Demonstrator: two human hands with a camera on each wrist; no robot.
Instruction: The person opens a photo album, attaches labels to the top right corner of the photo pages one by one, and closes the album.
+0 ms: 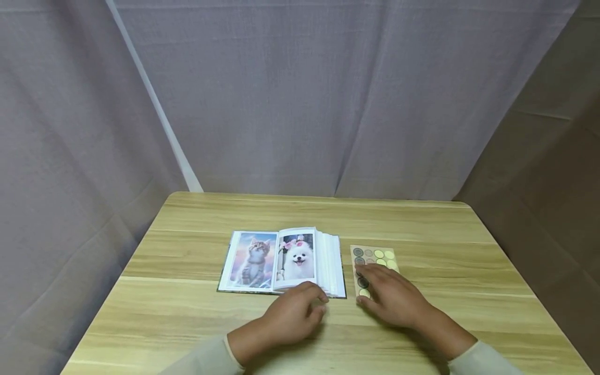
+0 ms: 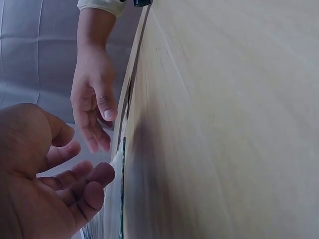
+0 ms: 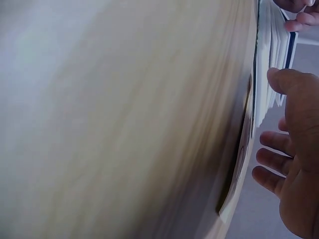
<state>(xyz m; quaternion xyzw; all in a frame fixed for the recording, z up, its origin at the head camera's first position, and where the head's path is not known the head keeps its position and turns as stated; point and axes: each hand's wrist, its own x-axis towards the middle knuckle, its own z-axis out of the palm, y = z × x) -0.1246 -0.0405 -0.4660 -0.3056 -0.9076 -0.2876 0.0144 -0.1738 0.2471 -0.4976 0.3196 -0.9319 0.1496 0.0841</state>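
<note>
A photo album (image 1: 332, 265) lies open on the table, a kitten picture (image 1: 255, 260) on its left page and a white dog picture (image 1: 298, 258) on the right. My left hand (image 1: 295, 312) hovers at the album's lower edge, fingers loosely bent and nothing between them. Right of the album lies a sheet of round stickers (image 1: 385, 255), some dark and some pale yellow. Over the sheet's lower part is my right hand (image 1: 396, 297), fingers relaxed and apart, hiding several stickers. In the right wrist view, the fingers (image 3: 274, 159) stand above the sheet (image 3: 237, 174), holding nothing.
The wooden table (image 1: 187, 312) has light grain and rounded far corners. Grey curtains (image 1: 281, 104) hang behind it and on the left, and a darker brownish cloth (image 1: 544, 198) hangs along the right side.
</note>
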